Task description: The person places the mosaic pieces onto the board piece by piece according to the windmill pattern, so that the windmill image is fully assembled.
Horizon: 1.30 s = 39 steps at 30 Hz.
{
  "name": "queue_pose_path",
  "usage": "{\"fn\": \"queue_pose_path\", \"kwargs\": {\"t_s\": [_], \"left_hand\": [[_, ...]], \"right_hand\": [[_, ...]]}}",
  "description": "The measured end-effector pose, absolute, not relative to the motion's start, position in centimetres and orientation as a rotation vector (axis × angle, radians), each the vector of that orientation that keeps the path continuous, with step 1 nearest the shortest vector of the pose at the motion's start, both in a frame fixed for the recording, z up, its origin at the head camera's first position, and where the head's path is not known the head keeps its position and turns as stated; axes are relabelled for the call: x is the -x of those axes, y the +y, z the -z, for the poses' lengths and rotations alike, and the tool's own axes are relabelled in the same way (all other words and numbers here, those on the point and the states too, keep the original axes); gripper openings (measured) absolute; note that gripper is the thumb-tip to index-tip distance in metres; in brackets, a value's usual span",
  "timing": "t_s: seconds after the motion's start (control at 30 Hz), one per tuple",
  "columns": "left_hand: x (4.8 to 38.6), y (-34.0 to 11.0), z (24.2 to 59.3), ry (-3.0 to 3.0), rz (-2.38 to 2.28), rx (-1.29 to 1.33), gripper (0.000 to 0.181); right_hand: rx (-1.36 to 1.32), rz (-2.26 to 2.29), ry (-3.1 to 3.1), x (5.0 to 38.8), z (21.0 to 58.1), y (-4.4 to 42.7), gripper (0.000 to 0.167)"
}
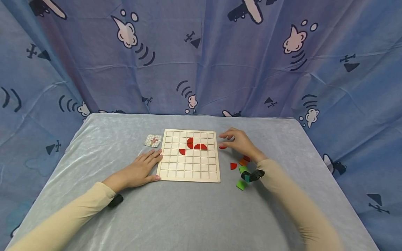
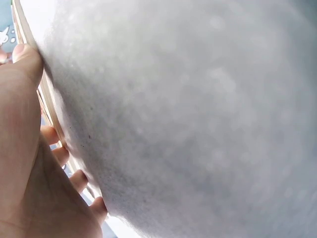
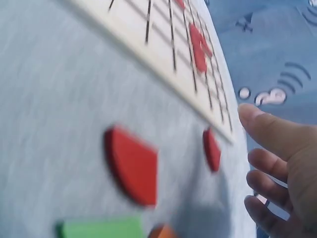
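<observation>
A pale wooden board [image 1: 188,167] with a square grid lies on the grey cloth, and several red quarter-circle pieces [image 1: 200,146] sit in its squares. My left hand [image 1: 138,171] rests at the board's left edge, its fingers spread and touching the rim. Beyond the right edge, my right hand [image 1: 239,142] hovers with thumb and fingers apart, holding nothing. Just below its fingertips a red piece [image 3: 212,150] lies on the cloth. Another red quarter-circle piece [image 3: 133,166] is closer to the right wrist camera.
Beside the board's upper left corner lies a small card [image 1: 153,141] with a printed grid pattern. Near the right wrist are a red piece [image 1: 233,166], an orange piece [image 1: 243,162] and green pieces [image 1: 241,184]. A blue patterned curtain [image 1: 201,62] hangs behind the table.
</observation>
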<state>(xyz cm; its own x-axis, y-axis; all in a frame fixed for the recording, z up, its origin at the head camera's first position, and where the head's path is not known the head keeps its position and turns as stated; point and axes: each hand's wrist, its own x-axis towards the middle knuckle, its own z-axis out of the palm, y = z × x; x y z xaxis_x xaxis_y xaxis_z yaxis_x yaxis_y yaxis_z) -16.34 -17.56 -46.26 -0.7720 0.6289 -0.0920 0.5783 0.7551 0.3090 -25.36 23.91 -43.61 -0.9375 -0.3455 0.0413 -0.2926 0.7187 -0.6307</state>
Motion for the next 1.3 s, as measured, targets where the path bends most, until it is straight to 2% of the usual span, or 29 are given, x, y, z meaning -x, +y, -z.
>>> {"fn": "queue_pose_path", "kwargs": {"t_s": [0.13,0.33,1.3], "left_hand": [[16.3,-17.6,46.2,2.762,-0.391,-0.957,0.081],[16.3,-17.6,46.3,2.766,-0.382,-0.959,0.081],[16.2,-17.5,46.1,2.758,-0.39,-0.972,0.081]], "right_hand": [[0.467,1.018,2.819,25.3,44.4,25.4,0.039],[0.397,1.037,2.792,25.2,45.2,26.3,0.033],[0.411,0.975,2.827,26.1,46.0,25.4,0.022]]}}
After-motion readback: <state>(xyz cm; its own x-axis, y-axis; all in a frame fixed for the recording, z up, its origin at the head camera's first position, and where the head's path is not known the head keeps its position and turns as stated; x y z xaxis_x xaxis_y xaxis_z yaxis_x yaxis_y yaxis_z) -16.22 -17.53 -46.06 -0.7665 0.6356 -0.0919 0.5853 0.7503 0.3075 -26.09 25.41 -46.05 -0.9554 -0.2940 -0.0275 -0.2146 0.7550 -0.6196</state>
